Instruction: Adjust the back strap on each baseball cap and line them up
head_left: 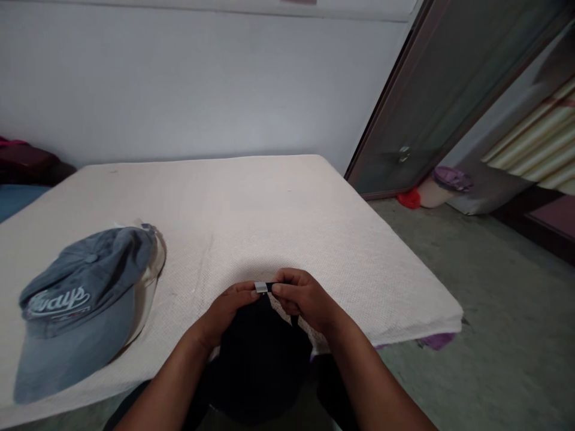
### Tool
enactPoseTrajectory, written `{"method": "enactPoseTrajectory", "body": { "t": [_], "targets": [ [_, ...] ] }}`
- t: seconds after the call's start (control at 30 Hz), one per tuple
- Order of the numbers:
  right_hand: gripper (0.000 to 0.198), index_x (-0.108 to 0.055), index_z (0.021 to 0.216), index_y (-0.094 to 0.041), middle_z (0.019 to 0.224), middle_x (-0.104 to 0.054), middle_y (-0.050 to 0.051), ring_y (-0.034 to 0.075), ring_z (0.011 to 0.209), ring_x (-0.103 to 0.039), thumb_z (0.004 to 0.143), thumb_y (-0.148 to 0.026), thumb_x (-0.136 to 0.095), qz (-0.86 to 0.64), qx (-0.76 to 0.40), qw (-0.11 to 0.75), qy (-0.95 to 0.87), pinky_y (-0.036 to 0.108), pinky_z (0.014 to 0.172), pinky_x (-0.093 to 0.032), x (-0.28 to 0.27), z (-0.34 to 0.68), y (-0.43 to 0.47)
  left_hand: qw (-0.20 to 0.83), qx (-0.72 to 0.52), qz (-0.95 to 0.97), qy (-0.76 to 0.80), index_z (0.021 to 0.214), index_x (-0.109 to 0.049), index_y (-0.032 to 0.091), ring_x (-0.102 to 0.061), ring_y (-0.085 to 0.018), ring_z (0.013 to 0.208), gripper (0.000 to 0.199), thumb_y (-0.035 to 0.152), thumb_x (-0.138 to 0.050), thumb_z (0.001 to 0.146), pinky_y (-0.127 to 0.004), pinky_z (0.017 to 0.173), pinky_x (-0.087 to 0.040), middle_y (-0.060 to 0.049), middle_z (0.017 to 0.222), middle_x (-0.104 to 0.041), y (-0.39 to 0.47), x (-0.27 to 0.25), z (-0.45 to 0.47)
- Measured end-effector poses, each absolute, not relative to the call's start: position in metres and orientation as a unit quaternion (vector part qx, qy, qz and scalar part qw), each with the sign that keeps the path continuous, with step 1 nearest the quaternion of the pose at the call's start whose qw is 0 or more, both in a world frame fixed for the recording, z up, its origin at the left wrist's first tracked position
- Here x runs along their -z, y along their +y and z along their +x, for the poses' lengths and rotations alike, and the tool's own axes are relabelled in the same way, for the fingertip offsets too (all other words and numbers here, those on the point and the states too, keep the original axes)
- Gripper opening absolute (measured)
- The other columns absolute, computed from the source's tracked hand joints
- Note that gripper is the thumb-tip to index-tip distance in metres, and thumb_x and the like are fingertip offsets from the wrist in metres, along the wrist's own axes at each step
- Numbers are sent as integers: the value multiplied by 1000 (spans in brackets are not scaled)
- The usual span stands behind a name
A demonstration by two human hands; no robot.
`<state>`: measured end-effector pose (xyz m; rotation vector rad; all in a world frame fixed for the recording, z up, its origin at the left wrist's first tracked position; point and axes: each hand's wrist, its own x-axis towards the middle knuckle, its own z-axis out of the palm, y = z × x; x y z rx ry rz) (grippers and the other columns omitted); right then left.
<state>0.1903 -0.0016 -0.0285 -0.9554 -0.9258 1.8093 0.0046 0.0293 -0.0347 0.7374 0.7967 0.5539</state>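
A black cap point(265, 359) is held low in front of me at the near edge of the bed, its strap side away from me. My left hand point(227, 308) pinches the cap beside a silver metal buckle point(261, 287). Thumb and fingers of my right hand point(305, 296) close on the black strap point(270, 287) just right of that buckle. To the left, a faded blue cap point(85, 299) with white lettering rests on a beige cap point(150, 281), which it mostly covers.
A bed with a white textured cover point(269, 203) reaches to the pale wall point(202, 84). Dark bags point(31, 164) lie at the far left. On the right are a glass-panelled door point(404, 120), a bin with a purple liner point(442, 187), a striped curtain point(539, 137) and grey floor point(503, 287).
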Motion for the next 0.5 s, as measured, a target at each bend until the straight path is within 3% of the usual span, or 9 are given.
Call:
{"method": "enactPoseTrajectory", "body": {
  "t": [0.27,0.5],
  "targets": [
    [20,-55,73,-16,49,-40,-9,3,40,-26,74,-29,-70,-347,-753,429,-360,18,39,-16,28,189,-2,822,-244,346,380,78,-71,13,-50,-8,46,19,26,-75,65,-19,47,-35,0,58,-64,29,35,5],
    [16,-58,92,-16,58,-48,-4,6,46,-38,82,-29,-59,-330,-763,462,-309,20,43,-23,27,190,-3,830,-258,344,354,78,-70,12,-52,-9,48,16,26,-71,71,-20,49,-37,-1,59,-64,29,31,2]
  ]
}}
